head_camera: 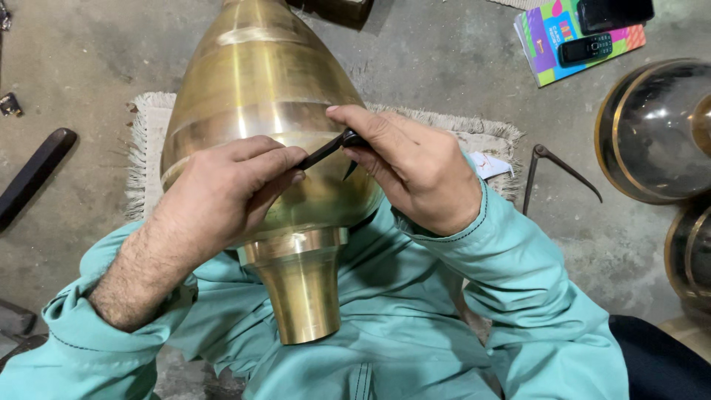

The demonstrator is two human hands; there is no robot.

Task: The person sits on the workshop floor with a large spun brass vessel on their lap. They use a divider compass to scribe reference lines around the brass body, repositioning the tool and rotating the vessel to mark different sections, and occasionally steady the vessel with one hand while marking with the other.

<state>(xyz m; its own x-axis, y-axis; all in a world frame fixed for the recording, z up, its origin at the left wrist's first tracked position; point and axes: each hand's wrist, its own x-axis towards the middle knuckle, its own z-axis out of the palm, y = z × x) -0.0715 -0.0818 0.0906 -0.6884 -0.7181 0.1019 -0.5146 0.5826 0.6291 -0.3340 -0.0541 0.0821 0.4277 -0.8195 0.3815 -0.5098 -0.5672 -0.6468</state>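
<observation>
A large brass vessel [259,111] lay on its side across the person's lap, its narrow neck pointing toward the body and its wide belly resting on a fringed mat [148,118] on the concrete floor, likely so it stayed put. On the vessel's belly, both hands were closed on one dark slender tool [326,152]: the left hand [222,192] pinched its near end, the right hand [407,170] gripped the far end, apparently steadying the tip against the metal. Right of the vessel lay a pair of metal calipers [555,167] and dark round bowls [655,130], their contents not discernible; beyond those, two phones rested on a colourful booklet [548,37].
</observation>
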